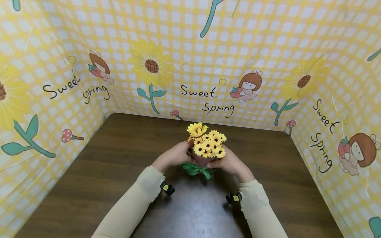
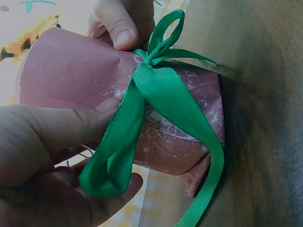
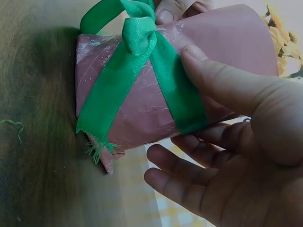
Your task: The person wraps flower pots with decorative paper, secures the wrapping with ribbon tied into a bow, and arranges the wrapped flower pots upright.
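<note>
A small bouquet of yellow flowers (image 1: 208,145) with dark centres stands upright on the table in the head view. Dull pink wrapping paper (image 2: 75,71) encloses its lower part, creased and scuffed white in places. Around the wrapping a green ribbon (image 2: 165,97) is tied in a bow, its tails hanging at the front. From the left, my left hand (image 1: 175,154) holds the wrapping, thumb in front and fingers behind. My right hand (image 1: 232,163) grips the opposite side, its thumb (image 3: 213,75) on the paper beside the ribbon. Some fingertips are hidden behind the bouquet.
The dark wooden table (image 1: 89,175) is bordered by a yellow checked cloth (image 1: 190,59) at the back and sides. A loose green thread (image 3: 16,127) lies on the wood in the right wrist view. Black wrist devices (image 1: 167,188) sit below both sleeves.
</note>
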`<state>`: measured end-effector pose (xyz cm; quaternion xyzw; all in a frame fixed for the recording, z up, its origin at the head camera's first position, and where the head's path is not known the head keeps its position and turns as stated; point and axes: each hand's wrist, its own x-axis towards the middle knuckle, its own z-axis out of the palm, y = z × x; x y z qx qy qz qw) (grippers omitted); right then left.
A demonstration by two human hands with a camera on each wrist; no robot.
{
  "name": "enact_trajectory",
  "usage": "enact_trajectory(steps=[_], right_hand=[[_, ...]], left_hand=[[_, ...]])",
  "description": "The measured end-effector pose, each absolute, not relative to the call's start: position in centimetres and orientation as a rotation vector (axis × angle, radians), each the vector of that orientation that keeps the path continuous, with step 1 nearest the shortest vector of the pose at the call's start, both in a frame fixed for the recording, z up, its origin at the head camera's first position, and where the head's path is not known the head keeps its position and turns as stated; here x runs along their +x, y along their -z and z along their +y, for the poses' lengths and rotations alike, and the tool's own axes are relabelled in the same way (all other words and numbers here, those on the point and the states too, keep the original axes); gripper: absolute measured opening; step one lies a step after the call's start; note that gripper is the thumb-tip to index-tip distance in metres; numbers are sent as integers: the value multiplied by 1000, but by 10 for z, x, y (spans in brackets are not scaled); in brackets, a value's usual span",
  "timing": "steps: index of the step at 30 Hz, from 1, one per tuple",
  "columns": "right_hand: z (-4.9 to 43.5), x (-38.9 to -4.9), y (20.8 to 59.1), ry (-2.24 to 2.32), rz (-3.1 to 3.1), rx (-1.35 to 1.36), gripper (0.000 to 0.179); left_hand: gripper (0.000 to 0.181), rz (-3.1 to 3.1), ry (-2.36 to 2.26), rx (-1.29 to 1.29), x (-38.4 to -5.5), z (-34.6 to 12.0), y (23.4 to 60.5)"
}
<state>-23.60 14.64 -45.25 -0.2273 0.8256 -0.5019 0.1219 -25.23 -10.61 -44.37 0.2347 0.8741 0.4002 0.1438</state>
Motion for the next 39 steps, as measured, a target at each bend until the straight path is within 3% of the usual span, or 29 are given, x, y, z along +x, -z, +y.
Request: enact_trajectory(steps=[39], right_hand=[[147,-239,458,1478,2492,-639,74]], left_hand=[[48,2500,-1167,740,-258,-110,447]])
